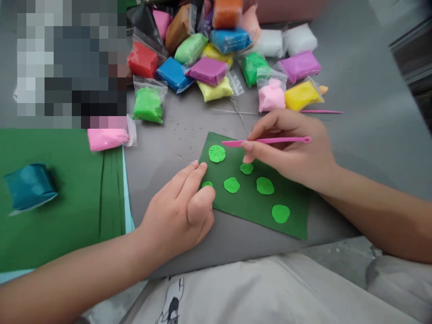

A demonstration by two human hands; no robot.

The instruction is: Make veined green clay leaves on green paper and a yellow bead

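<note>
A dark green card lies on the grey table with several flattened light green clay discs on it. The upper-left clay disc bears scored lines. My right hand pinches a pink plastic clay knife, its blade just above and right of that disc. Fingers of this hand hang over another small disc. At the card's left edge rests my left hand, index and middle fingers stretched out, the others curled. It partly covers a disc there.
Bagged clay of many colours, such as a green packet and a purple one, heaps along the back. A thin needle-like tool lies behind my right hand. Green sheets with a blue packet lie left.
</note>
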